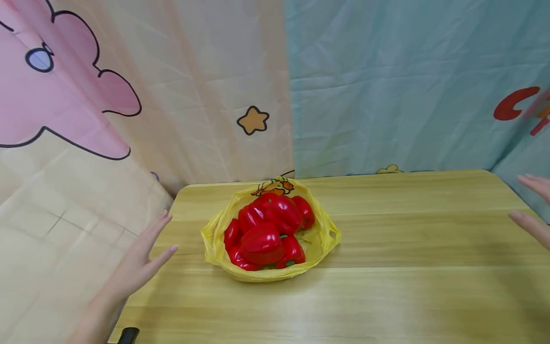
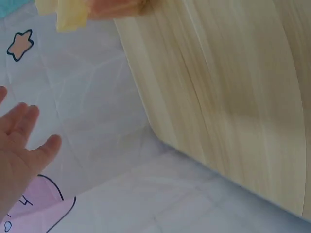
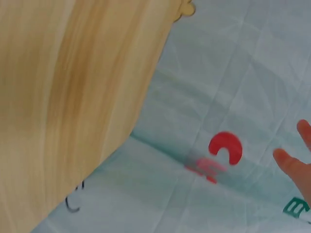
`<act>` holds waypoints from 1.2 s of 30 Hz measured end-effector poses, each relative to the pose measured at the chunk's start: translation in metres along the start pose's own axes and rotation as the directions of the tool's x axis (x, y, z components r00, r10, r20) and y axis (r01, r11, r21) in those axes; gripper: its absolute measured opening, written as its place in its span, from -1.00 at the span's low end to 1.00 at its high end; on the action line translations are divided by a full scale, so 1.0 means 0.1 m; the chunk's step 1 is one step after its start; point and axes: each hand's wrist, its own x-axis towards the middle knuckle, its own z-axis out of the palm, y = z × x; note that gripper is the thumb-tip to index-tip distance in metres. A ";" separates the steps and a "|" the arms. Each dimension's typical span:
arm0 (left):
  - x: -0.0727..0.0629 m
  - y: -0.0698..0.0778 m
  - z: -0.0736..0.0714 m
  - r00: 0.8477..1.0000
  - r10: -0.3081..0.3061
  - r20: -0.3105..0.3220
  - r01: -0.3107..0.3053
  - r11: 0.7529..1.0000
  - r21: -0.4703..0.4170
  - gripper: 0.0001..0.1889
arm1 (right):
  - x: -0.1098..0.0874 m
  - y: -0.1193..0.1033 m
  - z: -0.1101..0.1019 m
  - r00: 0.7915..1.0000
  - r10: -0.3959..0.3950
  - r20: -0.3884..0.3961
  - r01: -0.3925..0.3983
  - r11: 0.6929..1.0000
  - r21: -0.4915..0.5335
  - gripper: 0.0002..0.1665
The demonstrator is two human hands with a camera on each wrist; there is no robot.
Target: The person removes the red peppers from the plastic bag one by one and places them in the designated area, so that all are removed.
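Observation:
A yellow plastic bag [image 1: 322,248] stands on the table with its mouth spread wide. Several glossy red bell peppers [image 1: 263,242] are heaped inside it, a few showing green stem ends. To the left of the bag, over the table's left edge, my left hand [image 1: 138,263] is held up with fingers straight and thumb apart, holding nothing. The left wrist view shows the same hand [image 2: 22,145] with spread fingers. Far to the right, partly cut off by the frame, my right hand [image 1: 534,205] has its thumb and fingers extended, touching nothing.
The wooden table [image 1: 408,286] has rounded back corners. A patterned curtain [image 1: 365,86] hangs right behind it and wraps round both sides. A small black object [image 1: 128,335] pokes up at the front left edge.

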 end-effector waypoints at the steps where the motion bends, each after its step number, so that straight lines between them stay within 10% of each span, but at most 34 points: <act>1: 0.02 0.04 0.03 0.999 -0.048 0.014 0.049 0.996 -0.079 -0.34 | 0.05 -0.36 -0.09 1.000 0.023 0.019 -0.024 0.999 0.043 -0.05; 5: 0.08 0.20 0.12 0.975 -0.211 0.073 0.223 0.939 -0.260 -0.50 | 0.23 -1.49 -0.29 0.987 0.089 0.137 -0.125 0.950 0.285 -0.23; 8: 0.13 0.28 0.16 0.964 -0.250 0.084 0.264 0.908 -0.325 -0.53 | 0.33 -1.81 -0.30 0.958 0.112 0.263 -0.201 0.919 0.340 -0.28; 17: 0.23 0.39 0.28 0.957 -0.253 0.140 0.289 0.860 -0.420 -0.54 | 0.62 -2.14 -0.04 0.898 0.040 0.438 -0.240 0.879 0.411 -0.38; 36: 0.43 0.46 0.51 0.953 -0.276 0.126 0.303 0.868 -0.392 -0.57 | 1.20 -2.80 0.46 0.767 -0.213 0.606 -0.239 0.781 0.577 -0.48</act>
